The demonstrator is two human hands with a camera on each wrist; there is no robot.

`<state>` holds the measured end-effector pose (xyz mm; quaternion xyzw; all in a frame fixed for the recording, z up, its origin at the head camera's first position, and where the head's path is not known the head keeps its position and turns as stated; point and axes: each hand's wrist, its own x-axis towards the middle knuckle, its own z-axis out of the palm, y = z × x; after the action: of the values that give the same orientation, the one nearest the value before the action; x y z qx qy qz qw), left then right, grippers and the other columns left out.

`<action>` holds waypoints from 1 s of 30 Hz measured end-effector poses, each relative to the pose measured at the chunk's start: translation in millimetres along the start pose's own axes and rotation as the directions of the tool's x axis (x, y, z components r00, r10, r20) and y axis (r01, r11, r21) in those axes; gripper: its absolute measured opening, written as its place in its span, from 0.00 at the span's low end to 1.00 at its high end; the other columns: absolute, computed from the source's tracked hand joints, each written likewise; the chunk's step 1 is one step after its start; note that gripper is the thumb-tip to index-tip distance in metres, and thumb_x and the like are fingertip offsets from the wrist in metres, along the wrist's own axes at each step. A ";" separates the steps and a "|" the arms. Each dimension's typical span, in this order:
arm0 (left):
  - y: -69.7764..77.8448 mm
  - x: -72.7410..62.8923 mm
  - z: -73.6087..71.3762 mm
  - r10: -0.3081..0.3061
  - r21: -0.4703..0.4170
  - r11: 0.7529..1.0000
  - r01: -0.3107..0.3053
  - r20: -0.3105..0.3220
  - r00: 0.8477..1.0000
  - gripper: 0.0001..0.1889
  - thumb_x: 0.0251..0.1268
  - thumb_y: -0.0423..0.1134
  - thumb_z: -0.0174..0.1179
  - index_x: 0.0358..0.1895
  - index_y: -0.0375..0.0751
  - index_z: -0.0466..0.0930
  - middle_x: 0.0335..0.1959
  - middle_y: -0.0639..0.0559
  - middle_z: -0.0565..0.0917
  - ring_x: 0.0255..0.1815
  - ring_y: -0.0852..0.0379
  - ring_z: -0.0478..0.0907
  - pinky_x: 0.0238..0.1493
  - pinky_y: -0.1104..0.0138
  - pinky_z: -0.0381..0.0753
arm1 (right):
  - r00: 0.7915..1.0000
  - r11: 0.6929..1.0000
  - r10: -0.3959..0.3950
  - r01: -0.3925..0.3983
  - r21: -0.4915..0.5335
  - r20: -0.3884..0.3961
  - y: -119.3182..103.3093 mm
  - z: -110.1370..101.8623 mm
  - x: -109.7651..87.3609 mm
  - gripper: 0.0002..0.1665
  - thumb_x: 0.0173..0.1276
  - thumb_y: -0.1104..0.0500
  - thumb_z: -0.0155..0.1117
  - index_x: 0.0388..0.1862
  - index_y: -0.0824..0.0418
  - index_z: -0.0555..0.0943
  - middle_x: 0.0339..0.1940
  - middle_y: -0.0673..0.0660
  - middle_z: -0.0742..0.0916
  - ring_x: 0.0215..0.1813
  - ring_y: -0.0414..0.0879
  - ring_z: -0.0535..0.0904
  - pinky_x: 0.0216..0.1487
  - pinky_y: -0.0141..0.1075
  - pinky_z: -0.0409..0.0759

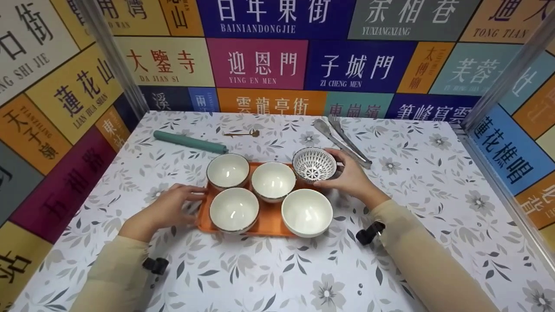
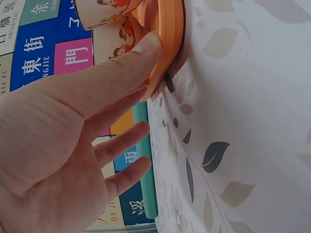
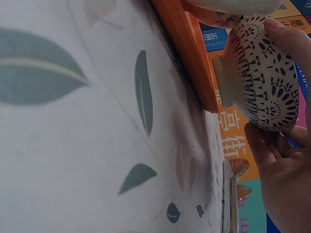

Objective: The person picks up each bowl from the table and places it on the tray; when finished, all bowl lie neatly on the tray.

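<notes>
My right hand grips a small bowl with a black-and-white pattern, thumb and fingers on opposite sides of its rim. In the right wrist view, this bowl's pale foot is close over the corner of the orange tray. At the tray's left end, my left hand has its thumb against the tray edge, with the other fingers extended and spread. Several cream bowls, including a front left one, a front right one and a middle one, stand upright on the tray.
Behind the tray lie a green rod, a small brown spoon-like piece and metal tongs, the tongs just beyond my right hand. Panels with street names wall the flowered table at the back and sides.
</notes>
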<state>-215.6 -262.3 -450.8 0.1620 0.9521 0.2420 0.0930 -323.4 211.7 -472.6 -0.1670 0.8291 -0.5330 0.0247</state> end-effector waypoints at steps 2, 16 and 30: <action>0.2 -0.4 -0.6 0.004 0.004 1.000 -0.004 0.003 1.000 0.34 0.53 0.32 0.75 0.68 0.36 0.79 0.72 0.46 0.78 0.75 0.36 0.65 0.72 0.36 0.64 | 1.000 1.000 0.006 -0.006 -0.001 -0.001 1.8 1.7 -0.1 0.63 0.45 0.57 0.90 0.79 0.60 0.66 0.72 0.61 0.76 0.72 0.57 0.74 0.74 0.51 0.71; -1.0 4.7 -0.5 -0.015 -0.022 1.000 0.015 0.021 1.000 0.36 0.53 0.32 0.75 0.70 0.37 0.77 0.70 0.47 0.80 0.76 0.36 0.64 0.74 0.36 0.62 | 0.999 0.993 0.034 -0.032 -0.113 0.024 6.9 4.8 1.4 0.65 0.43 0.53 0.91 0.79 0.58 0.65 0.73 0.60 0.76 0.70 0.58 0.75 0.72 0.52 0.72; -6.8 -4.2 -6.3 0.020 -0.049 0.999 -0.019 0.005 1.000 0.37 0.51 0.36 0.79 0.69 0.37 0.78 0.68 0.44 0.82 0.74 0.35 0.66 0.73 0.36 0.64 | 0.998 0.964 0.038 -0.023 -0.266 0.049 -7.8 13.0 13.3 0.68 0.39 0.44 0.91 0.78 0.60 0.66 0.70 0.60 0.78 0.69 0.57 0.77 0.72 0.52 0.74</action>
<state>-215.1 -272.1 -448.3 0.1696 0.9440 0.2657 0.0969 -331.1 193.4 -469.4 -0.1703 0.8944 -0.4122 0.0328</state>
